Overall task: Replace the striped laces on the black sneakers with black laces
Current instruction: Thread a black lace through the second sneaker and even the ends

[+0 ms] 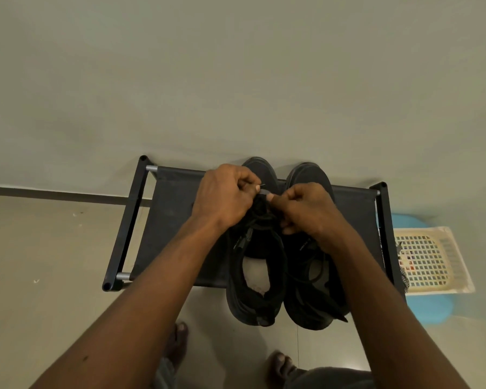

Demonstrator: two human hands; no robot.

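1. Two black sneakers stand side by side on the fabric shelf of a black shoe rack (174,220). Their toes are at its far edge and their heels hang over its near edge.
2. The left sneaker (253,290) sits about midway along the rack. The right sneaker (312,304) is just beside it, toward the right edge.
3. The left grip (227,192) is over the front of the left sneaker, its fingers curled and its thumb and forefinger pinching the black lace (260,209).
4. The right grip (306,211) meets it from the other side, fingers curled, pinching the same lace close to the left fingertips.
5. The lace is bunched above the left sneaker's tongue, between the two grips.
6. A striped lace (404,276) hangs at the rack's right edge, near its near right corner.
7. Just beyond that edge, a cream lattice basket (432,256) rests on a blue object (429,307).
8. Two bare feet (177,343) stand on the floor below the rack's near edge.
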